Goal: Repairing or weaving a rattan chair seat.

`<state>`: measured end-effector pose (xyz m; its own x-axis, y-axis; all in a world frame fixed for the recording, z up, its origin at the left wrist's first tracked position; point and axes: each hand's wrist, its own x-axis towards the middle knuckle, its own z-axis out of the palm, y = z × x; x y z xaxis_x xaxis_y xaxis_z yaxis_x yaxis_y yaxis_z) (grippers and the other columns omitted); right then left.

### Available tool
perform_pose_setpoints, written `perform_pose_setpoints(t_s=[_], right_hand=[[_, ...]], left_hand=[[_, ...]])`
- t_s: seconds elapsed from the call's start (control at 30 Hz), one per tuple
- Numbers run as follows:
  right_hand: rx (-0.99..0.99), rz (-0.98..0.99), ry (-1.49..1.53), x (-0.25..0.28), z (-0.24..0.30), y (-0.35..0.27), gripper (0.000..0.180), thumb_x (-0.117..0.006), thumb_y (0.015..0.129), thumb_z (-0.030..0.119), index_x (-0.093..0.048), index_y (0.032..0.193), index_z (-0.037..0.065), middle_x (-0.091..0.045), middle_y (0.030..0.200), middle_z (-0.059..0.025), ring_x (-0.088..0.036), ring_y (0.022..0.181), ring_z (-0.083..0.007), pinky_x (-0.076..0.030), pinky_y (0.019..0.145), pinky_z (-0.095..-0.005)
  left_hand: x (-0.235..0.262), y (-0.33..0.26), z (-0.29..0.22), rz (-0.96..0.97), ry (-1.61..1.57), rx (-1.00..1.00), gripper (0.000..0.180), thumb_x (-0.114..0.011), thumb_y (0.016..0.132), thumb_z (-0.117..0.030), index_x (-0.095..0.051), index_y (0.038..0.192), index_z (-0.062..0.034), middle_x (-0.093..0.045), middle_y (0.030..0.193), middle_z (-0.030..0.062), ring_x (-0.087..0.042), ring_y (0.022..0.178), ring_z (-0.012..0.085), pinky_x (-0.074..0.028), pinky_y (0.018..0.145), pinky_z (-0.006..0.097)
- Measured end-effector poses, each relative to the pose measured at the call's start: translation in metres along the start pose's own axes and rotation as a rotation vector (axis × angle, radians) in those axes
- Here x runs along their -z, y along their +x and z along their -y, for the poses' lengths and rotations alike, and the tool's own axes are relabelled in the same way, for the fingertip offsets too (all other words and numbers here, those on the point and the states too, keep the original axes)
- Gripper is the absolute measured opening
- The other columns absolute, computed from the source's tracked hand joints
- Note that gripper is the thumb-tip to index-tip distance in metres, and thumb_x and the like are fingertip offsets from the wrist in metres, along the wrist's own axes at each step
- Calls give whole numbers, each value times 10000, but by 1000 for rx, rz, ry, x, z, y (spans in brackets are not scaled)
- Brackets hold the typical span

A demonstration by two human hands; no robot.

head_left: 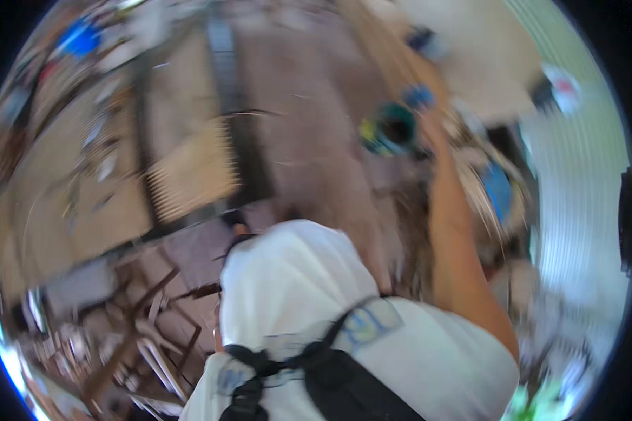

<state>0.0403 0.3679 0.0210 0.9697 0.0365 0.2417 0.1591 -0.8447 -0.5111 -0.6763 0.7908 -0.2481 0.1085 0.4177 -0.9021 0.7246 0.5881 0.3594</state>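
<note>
My right arm reaches forward along the right side, and my right hand (434,132) is smeared by motion. Close to its fingers is a small blue thing (419,97), too blurred to name. Just left of the hand stands a dark green round container (393,128), seen from above with a dark opening and a yellowish patch on its side. I cannot make out whether the hand grips either one. My left hand is not in view; the white shirt with black straps fills the lower middle.
A low table (112,203) with a dark frame and scattered small items lies left. A ribbed tan panel (193,172) rests by its edge. Wooden chair-like frames (161,316) are lower left. At right are a round basket-like thing with blue inside (497,191) and a pale corrugated wall (576,175).
</note>
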Motion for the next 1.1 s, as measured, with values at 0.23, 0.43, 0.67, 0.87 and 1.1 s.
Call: perform_pose_setpoints(t_s=[0.23,0.43,0.67,0.87,1.1], right_hand=[[-73,486,-354,-91,-76,-150,500,-546,989,432,-599,1171,-31,-653,1039,-215,-637,913,-354,-507,799,-453],[-272,469,-461,-137,-83,-78,582,-468,1012,470,-579,1243,-53,-637,1131,-258,-627,1006,-386,-503,881,-481],[-10,225,582,-91,131,-3,445,-434,1065,313,-609,1182,-79,-657,1010,-173,-618,860,-280,-528,795,-396],[302,895,703,-48,311,-126,410,-444,1082,355,-578,1302,36,-639,1113,-99,-612,999,-197,-503,892,-314],[565,1297,815,-72,366,-257,364,-505,1064,309,-564,1289,30,-624,1038,-92,-606,917,-164,-502,827,-316]], left_hand=[[-27,-76,-89,-407,-63,-301,247,-602,953,-261,-754,1088,-122,-706,795,54,-634,675,140,-528,598,331],[-58,-188,-130,-567,178,-438,385,-594,950,-419,-709,1094,-81,-726,1034,195,-681,1009,390,-520,872,471],[-46,-262,-131,-653,146,-509,360,-583,959,-376,-656,1049,-36,-714,950,232,-681,901,417,-520,770,488],[-63,-273,-260,-180,-615,-874,306,-492,1061,-331,-657,1048,-74,-722,973,49,-662,873,148,-522,731,364],[-113,-258,-367,369,-524,-1043,541,-398,1069,-506,-655,1209,-51,-674,1170,52,-602,1104,147,-469,989,328]])
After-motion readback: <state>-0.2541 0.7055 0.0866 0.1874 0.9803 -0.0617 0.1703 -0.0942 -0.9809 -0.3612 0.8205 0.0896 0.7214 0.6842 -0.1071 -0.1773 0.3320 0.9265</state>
